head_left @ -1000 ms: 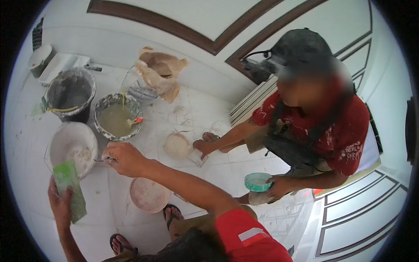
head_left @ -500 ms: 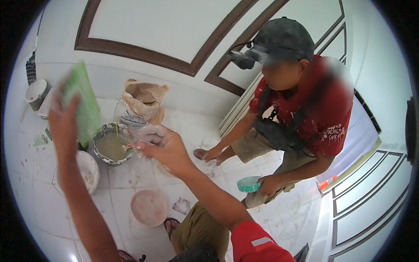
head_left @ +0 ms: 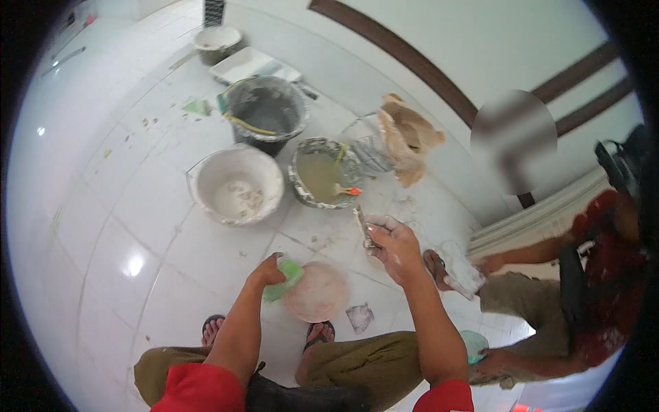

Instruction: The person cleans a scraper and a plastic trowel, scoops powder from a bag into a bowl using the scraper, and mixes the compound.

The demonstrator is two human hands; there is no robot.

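Note:
My left hand [head_left: 266, 273] is closed on a flat green piece [head_left: 285, 280], which looks slightly blurred, at the left rim of a round pink basin [head_left: 317, 302]. My right hand [head_left: 395, 247], whitened with powder, grips a narrow plaster-crusted scraper [head_left: 364, 226] held upright to the right of the basin. Ahead of my hands stands a bucket of murky water [head_left: 319, 175] with an orange-handled brush [head_left: 349, 191] in it. Left of that is a white bucket [head_left: 206, 180] with residue at its bottom.
Behind these are a dark bucket [head_left: 264, 110], a white tray [head_left: 247, 65] and a smaller bucket [head_left: 218, 42]. An opened paper bag [head_left: 410, 141] leans near the wall. To my right a co-worker crouches with a green bowl [head_left: 475, 345] and a white bag [head_left: 462, 269]. A crumpled wrapper [head_left: 360, 317] lies nearby.
My left hand has brought the green piece down from the upper left to beside the pink basin. The view has turned left, and the co-worker now appears farther right.

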